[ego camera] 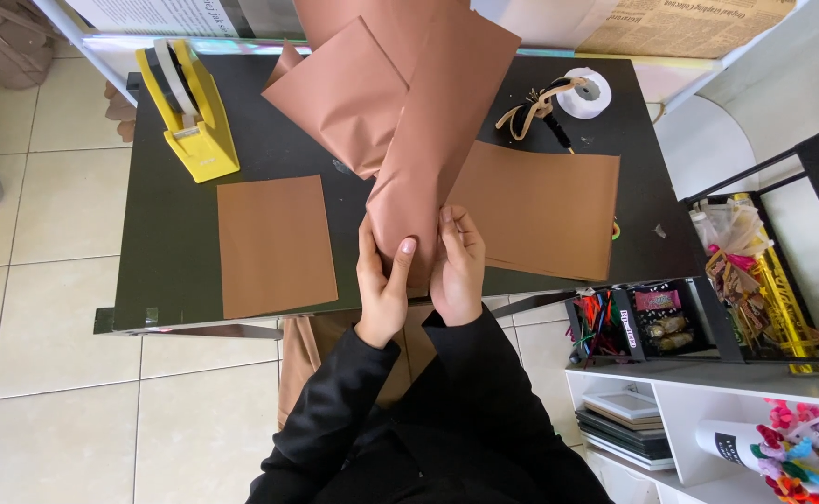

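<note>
Left hand (383, 285) and right hand (456, 266) pinch brown paper (419, 140) above black table (162, 243); pale, seemingly tiled floor (46, 355).

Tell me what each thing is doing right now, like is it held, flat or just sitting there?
Left hand: gripping the bottom of the brown paper cone.
Right hand: gripping the same end, beside the left hand.
Brown paper cone: rolled, held up over the table.
Small brown sheet: lying flat, untouched.
Large brown sheet: lying flat, partly under the cone.
Yellow tape dispenser: standing, tape roll loaded.
White ribbon roll: lying on the table.
Black table: holding everything.
</note>
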